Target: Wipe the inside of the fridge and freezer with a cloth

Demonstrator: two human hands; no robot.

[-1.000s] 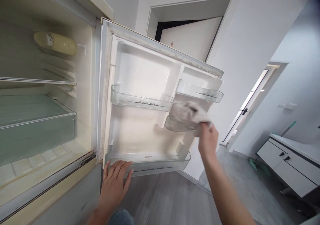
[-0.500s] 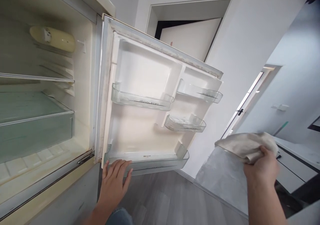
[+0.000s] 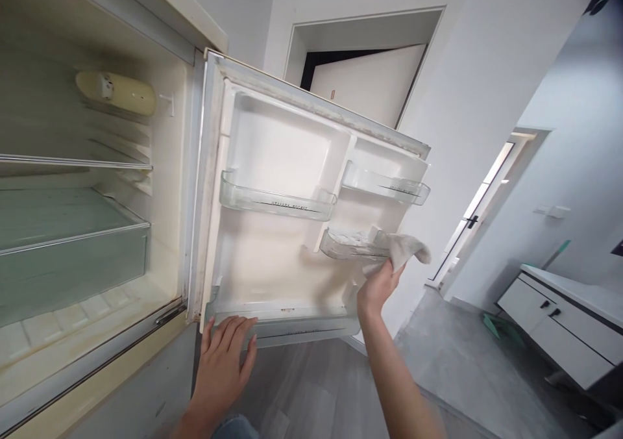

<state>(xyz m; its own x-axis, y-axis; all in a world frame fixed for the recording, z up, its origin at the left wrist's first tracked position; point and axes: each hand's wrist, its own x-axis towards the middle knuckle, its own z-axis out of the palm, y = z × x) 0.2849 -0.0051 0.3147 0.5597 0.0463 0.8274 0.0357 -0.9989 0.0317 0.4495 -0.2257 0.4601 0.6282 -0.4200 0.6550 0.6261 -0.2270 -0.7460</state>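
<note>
Head view: one moment, fridge door standing wide open.
Right fingers: curled tight and bunched around a crumpled beige cleaning cloth (image 3: 402, 249), gripping it from below.
Right hand (image 3: 377, 288): raised to the outer end of the small clear plastic door bin (image 3: 350, 244), palm turned toward the door.
Cloth position: pressed on the right end of that small bin, part draped over its rim, part hanging free past the door edge.
Left fingers: spread flat and apart, clamped on nothing.
Left hand (image 3: 224, 354): laid on the front lip of the long clear bottom door bin (image 3: 292, 325), apparently steadying the door.
Door: white fridge door liner (image 3: 277, 147), faintly yellowed low down, grime along the top seal.
Other bins: wide clear upper-left bin (image 3: 277, 200) and narrower clear upper-right bin (image 3: 387, 186), both with nothing in them.
Fridge body: cream interior with glass shelves (image 3: 73, 231) and a pale yellow oblong lamp housing (image 3: 117, 93) on its wall.
Room: grey plank floor (image 3: 316, 393), white low cabinet with black handles (image 3: 555, 325) at right.
Handling note: wiping goes best, I judge, with the cloth wrapped over the rim, drawn along its length, pressure kept light since the bin only clips on.
Bracing note: the flat left palm should keep the door from swinging under the push.
</note>
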